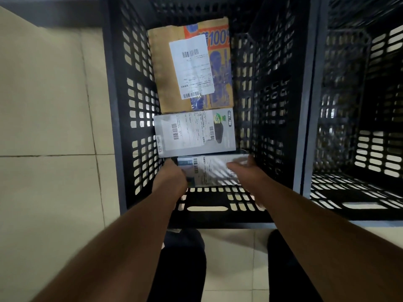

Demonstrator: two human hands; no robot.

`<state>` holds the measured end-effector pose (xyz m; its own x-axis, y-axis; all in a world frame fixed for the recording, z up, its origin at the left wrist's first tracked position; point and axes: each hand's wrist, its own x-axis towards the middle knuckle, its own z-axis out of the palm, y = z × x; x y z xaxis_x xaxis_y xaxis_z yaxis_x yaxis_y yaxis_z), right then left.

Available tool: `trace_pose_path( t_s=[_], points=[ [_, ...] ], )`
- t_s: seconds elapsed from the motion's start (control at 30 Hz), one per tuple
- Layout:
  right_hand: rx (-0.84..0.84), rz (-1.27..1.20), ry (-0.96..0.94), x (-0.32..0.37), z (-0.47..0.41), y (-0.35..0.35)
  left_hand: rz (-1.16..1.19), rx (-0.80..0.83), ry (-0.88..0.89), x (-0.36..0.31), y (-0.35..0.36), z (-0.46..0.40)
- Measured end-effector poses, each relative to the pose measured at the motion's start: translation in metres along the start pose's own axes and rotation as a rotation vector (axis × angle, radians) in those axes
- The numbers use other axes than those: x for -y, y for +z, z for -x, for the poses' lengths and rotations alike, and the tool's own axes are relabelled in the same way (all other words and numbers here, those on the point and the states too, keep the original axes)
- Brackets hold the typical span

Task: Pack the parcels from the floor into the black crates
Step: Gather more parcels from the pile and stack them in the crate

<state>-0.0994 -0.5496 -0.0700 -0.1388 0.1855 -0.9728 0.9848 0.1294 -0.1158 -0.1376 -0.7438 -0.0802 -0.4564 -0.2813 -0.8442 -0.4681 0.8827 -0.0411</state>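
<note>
Reaching: both arms stretched down from the near edge into the black crate [122,118], whose slotted walls rose on all sides.
Left hand: the left hand [172,177] sat at the near left corner of the white parcel [212,171], fingers curled over its edge and gripping it.
Right hand: the right hand [244,165] lay on the right end of the same parcel, thumb stretched across its top and fingers wrapped around the far right edge, holding it.
White parcel: it lay flat, or close to flat, low in the near part of the crate, a printed label with barcodes facing up; whether it fully rested on the crate bottom could not be told.
Grey box: a grey box [194,131] with a shipping label lay flat just beyond the white parcel, its near edge touching or overlapping it.
Cardboard box: a brown cardboard box [189,66] with blue and orange print and a white label lay at the far end, touching the grey box.
Second crate: another black crate [349,105] stood just to the right, side by side with the first.
Floor: pale floor tiles [43,105] spread to the left of the crate.
Legs: dark trouser legs [181,269] showed near, below the crate.
</note>
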Motion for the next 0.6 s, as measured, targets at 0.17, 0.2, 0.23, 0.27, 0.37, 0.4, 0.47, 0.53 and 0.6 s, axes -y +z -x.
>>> trace_pose_path(
  t_s=[0.17, 0.2, 0.23, 0.27, 0.37, 0.4, 0.47, 0.53, 0.6],
  points=[
    [-0.022, 0.066, -0.015, -0.006, -0.009, 0.007, -0.113, 0.001, 0.244, 0.005, -0.004, 0.007],
    [-0.041, 0.084, -0.011, -0.006, -0.009, 0.009, -0.122, 0.05, 0.299, 0.009, -0.002, 0.012],
    [-0.058, 0.079, -0.005, -0.006, -0.01, 0.012, -0.144, 0.092, 0.333, 0.014, -0.002, 0.015],
    [-0.075, 0.037, 0.006, -0.005, -0.01, 0.016, -0.168, 0.121, 0.354, 0.017, -0.002, 0.016],
    [-0.051, 0.169, -0.02, -0.003, -0.01, 0.023, -0.207, 0.23, 0.367, 0.021, 0.001, 0.015],
    [-0.047, 0.225, -0.036, -0.006, -0.012, 0.024, -0.202, 0.266, 0.352, 0.019, 0.001, 0.013],
    [-0.033, 0.296, -0.034, -0.006, -0.014, 0.025, -0.219, 0.305, 0.319, 0.014, 0.004, 0.008],
    [0.013, 0.311, -0.015, -0.01, -0.018, 0.027, -0.259, 0.317, 0.296, 0.011, 0.008, 0.004],
    [0.019, 0.336, 0.009, -0.013, -0.021, 0.029, -0.276, 0.318, 0.267, 0.01, 0.013, -0.001]
  ],
)
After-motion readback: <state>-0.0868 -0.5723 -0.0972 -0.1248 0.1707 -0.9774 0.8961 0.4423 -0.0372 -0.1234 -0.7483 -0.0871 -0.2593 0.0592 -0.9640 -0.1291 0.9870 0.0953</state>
